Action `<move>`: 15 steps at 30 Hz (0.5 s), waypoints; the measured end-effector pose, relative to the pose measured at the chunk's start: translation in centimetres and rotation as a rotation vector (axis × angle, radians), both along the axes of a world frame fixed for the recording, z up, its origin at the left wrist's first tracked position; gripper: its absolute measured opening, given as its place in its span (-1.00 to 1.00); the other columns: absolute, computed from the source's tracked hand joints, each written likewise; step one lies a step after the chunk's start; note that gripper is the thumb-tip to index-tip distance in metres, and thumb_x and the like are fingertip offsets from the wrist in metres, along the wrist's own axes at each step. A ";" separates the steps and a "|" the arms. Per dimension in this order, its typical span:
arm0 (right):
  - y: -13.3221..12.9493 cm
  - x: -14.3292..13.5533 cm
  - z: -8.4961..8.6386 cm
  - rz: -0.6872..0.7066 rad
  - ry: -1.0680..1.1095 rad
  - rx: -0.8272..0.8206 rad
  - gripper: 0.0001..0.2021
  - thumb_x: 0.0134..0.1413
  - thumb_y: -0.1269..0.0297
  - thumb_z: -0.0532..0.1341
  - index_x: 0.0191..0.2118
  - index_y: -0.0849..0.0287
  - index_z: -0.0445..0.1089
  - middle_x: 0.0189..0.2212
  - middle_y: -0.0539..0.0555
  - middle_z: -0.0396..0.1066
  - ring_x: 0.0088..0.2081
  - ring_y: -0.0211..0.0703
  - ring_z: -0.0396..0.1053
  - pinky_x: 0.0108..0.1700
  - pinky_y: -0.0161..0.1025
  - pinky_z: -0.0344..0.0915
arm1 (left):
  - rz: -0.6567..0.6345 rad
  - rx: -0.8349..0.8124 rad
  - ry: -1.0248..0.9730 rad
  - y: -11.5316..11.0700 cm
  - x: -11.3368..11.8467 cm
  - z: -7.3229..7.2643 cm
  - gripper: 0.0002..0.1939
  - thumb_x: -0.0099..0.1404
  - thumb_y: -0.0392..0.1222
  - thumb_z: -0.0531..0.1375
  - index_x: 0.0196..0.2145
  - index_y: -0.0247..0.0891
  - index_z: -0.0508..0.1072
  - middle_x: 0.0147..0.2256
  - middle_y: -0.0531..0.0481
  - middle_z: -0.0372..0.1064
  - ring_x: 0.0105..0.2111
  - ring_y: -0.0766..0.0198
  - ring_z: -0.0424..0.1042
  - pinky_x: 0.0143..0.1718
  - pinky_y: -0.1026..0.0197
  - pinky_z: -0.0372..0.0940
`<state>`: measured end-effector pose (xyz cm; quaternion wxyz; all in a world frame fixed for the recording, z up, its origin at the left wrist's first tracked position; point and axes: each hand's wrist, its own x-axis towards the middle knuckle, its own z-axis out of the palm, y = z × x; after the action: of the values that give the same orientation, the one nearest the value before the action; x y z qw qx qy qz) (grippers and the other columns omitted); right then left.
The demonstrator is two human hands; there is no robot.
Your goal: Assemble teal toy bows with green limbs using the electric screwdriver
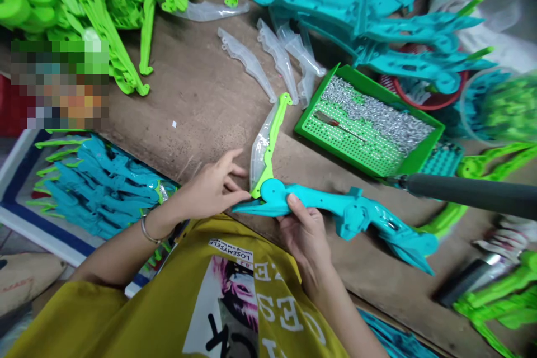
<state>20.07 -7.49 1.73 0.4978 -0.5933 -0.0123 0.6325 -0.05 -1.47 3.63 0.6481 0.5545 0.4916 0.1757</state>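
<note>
My right fingers [299,206] hold the blue body [319,197] over the counter [201,106], left fingers [238,197] loosely apart near the green limb [272,142], clear strip [259,151] along it, green tray [356,151] beyond.

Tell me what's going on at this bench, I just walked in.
Someone's right hand is holding a turquoise plastic piece. Their left hand is by the end where a green curved arm sticks out, with a clear strip alongside. Nearby, a screwdriver lies in a green tray of small metal parts.
</note>
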 end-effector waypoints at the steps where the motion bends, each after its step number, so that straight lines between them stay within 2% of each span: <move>1: 0.1 -0.1 0.0 0.000 0.005 0.006 -0.71 -0.31 0.19 0.55 -0.44 0.18 0.53 -0.42 0.07 0.61 -0.21 0.00 0.58 0.09 0.07 0.45 | -0.036 -0.058 -0.003 -0.1 -0.3 0.1 -0.35 0.28 -0.07 0.23 0.25 -0.28 0.19 -0.14 -0.17 0.52 -0.36 0.25 0.53 -0.39 0.26 0.42; 3: 0.4 -0.2 0.0 0.000 0.016 0.021 -0.71 -0.30 0.19 0.55 -0.43 0.20 0.53 -0.39 0.08 0.61 -0.20 -0.01 0.58 0.09 0.06 0.45 | -0.134 -0.142 -0.003 -0.5 -0.5 0.1 -0.59 0.33 0.02 0.17 0.00 -0.32 0.44 -0.37 -0.06 0.52 -0.42 0.29 0.49 -0.44 0.30 0.36; 5: 0.7 -0.5 0.0 -0.012 0.021 0.041 -0.71 -0.31 0.19 0.55 -0.44 0.20 0.53 -0.40 0.07 0.61 -0.19 -0.02 0.57 0.09 0.06 0.45 | -0.165 -0.215 -0.027 -1.0 -0.2 -0.2 -0.65 0.33 0.05 0.16 -0.20 -0.31 0.52 -0.43 -0.02 0.51 -0.46 0.32 0.47 -0.43 0.31 0.35; 10: 2.0 -1.0 -0.2 -0.056 0.019 0.065 -0.66 -0.42 0.15 0.57 -0.51 0.21 0.51 -0.49 0.04 0.58 -0.24 0.00 0.58 0.04 0.08 0.48 | 0.011 -0.300 -0.054 -1.2 0.9 -1.1 -0.71 0.29 0.00 0.19 -0.28 -0.31 0.52 -0.50 0.01 0.46 -0.50 0.36 0.46 -0.39 0.29 0.39; 15: 3.7 -0.7 -0.1 0.044 0.053 0.135 -0.66 -0.32 0.08 0.53 -0.47 0.21 0.53 -0.45 0.07 0.60 -0.23 -0.01 0.57 0.03 0.01 0.48 | 0.092 -0.281 -0.048 -0.6 1.5 -0.9 -0.67 0.24 0.05 0.24 -0.33 -0.32 0.49 -0.48 0.02 0.46 -0.50 0.35 0.47 -0.40 0.28 0.41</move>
<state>19.40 -3.75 1.65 0.5229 -0.5410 -0.0548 0.6564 1.41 -2.03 2.68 0.7222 0.4308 0.5205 0.1480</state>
